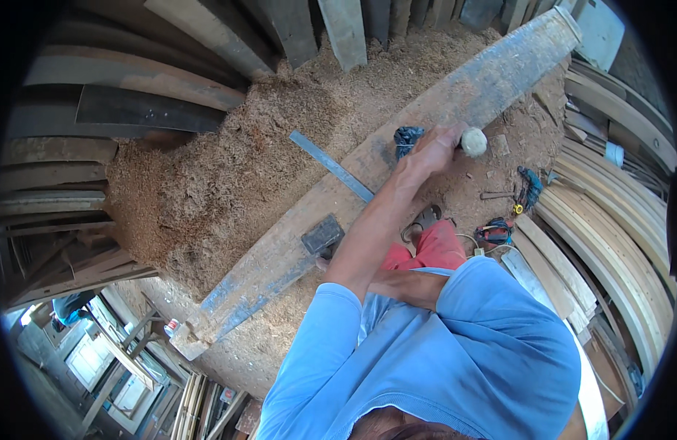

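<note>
A long worn plank (280,227) lies diagonally before me. My arms cross, the left forearm over the right. At the plank's near edge, my left hand (437,144) is closed against a whitish round-topped thing (474,142) whose kind I cannot make out. Beside its wrist sits a crumpled dark plastic bundle (407,140). My right hand (323,263) shows only a little past the left forearm, close to a dark rectangular block (322,235) on the plank; its fingers are hidden. Between block and bundle, a flat grey-blue metal strip (330,165) lies across the plank, overhanging its far edge.
Wood shavings (221,191) are heaped beyond the plank. Boards (133,77) lean at the far left, and stacked timber (610,220) lines the right. A red and black corded power tool (494,232) and a dark-blue bundle (529,189) lie right of my legs.
</note>
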`<action>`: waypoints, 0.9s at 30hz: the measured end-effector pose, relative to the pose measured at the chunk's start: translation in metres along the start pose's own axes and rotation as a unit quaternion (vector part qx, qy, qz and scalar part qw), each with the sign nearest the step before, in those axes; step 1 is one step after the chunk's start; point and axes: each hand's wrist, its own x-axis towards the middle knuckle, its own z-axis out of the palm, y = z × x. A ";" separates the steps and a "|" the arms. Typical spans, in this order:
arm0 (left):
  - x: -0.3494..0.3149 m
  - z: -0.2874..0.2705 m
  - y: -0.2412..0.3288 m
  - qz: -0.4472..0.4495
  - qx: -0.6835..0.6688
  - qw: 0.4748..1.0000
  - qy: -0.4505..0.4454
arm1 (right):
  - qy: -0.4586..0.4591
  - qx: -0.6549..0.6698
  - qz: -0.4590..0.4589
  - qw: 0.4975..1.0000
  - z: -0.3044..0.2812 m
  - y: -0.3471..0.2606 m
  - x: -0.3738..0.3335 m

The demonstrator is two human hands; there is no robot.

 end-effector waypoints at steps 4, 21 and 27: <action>0.007 0.006 0.002 0.029 0.006 1.000 -0.007 | 0.111 0.028 -0.061 0.992 0.003 0.005 -0.018; 0.020 0.014 0.018 -0.082 0.108 0.988 -0.070 | 0.461 0.148 0.012 0.875 -0.042 0.052 -0.176; 0.016 0.015 0.024 -0.026 0.165 0.984 -0.059 | 0.569 0.128 0.139 0.800 -0.111 0.066 -0.273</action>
